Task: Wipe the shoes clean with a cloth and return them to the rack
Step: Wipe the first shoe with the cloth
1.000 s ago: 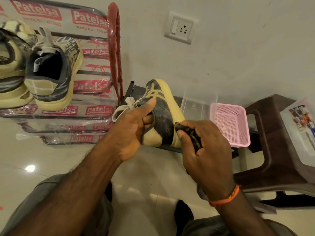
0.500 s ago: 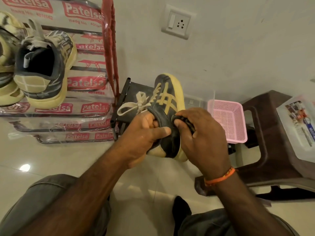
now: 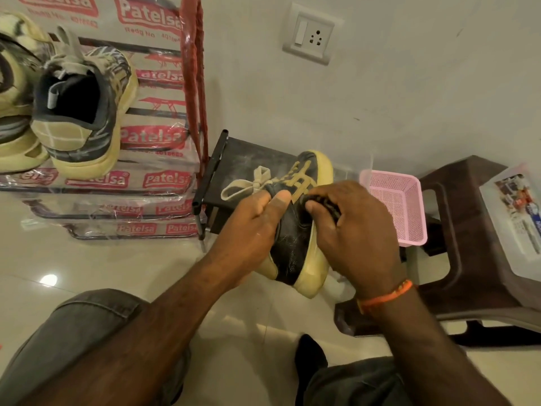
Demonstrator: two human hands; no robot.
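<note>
A black sneaker with tan stripes and a cream sole is held above the tiled floor, in front of a low dark stand, midway through its cleaning. The left hand grips the shoe near the laces, thumb pressed flat on the upper; the right hand has its fingers curled around a dark cloth, pressing it against the side by the stripes. Scuff marks remain on the heel panel, so wiping appears unfinished. Two patterned sneakers already sit on the plastic-wrapped shoe rack at left; this one has yet to be returned. A pink basket and brown stool stand at right.
</note>
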